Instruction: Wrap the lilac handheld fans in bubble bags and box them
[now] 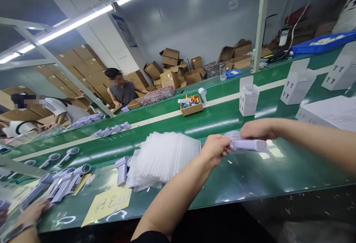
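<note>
Ahead of me, over the green belt, both hands are at a pale lilac handheld fan whose handle end points right. A clear plastic bag lies around its left part, hiding the fan's head. My left hand is closed, pinching the bag's left end. My right hand is closed at the far side of the fan, its fingers curled at the bag's edge and partly hidden. Left of my hands spreads a large stack of clear bubble bags. Another lilac fan lies against the stack's left side.
White boxes stand along the belt's right side. A small carton of colourful parts sits at the belt's far side. A yellow paper lies at front left. A co-worker's hand touches several fans at far left. Other people work beyond.
</note>
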`<act>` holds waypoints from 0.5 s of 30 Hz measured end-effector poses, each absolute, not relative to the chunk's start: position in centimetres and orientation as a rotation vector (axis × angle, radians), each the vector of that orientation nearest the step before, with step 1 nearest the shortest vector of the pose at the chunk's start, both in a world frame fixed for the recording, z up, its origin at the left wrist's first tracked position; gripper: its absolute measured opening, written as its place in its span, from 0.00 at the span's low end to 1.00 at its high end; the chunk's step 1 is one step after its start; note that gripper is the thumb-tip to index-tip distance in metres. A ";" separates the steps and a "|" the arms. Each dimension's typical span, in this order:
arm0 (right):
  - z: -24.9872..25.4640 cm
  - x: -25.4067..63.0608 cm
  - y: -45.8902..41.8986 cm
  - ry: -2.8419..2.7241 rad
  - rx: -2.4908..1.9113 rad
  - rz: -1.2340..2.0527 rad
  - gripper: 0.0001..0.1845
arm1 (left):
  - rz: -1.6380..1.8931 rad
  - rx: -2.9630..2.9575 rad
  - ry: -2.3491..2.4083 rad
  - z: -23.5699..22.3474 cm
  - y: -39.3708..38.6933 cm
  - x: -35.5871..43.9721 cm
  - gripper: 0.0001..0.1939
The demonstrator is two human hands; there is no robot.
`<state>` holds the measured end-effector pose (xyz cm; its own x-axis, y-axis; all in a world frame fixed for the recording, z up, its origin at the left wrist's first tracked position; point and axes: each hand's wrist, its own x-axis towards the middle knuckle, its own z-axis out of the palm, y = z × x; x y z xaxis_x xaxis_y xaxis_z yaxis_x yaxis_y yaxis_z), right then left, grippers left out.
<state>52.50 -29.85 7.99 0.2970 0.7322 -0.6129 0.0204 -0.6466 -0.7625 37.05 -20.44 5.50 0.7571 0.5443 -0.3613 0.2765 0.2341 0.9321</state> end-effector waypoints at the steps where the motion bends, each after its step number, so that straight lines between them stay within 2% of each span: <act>1: 9.2 52.9 -29.7 -0.715 -1.947 1.366 0.08 | 0.200 1.356 0.727 6.2 -20.7 37.0 0.03; 6: 12.9 53.2 -29.5 -0.886 -2.034 1.163 0.09 | 0.391 1.287 0.658 9.2 -20.3 36.3 0.03; 10: 14.9 52.6 -30.4 -1.115 -2.042 0.886 0.04 | 0.487 1.283 0.615 11.2 -18.7 36.2 0.05; 15: 15.7 52.1 -31.8 -0.947 -1.713 0.780 0.07 | 0.618 1.271 0.497 13.1 -16.8 35.3 0.10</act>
<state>52.07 -31.78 15.74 0.4877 0.8703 -0.0683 0.2335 -0.2054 -0.9504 35.27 -16.83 13.07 0.7399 0.6726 -0.0061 -0.1506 0.1745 0.9731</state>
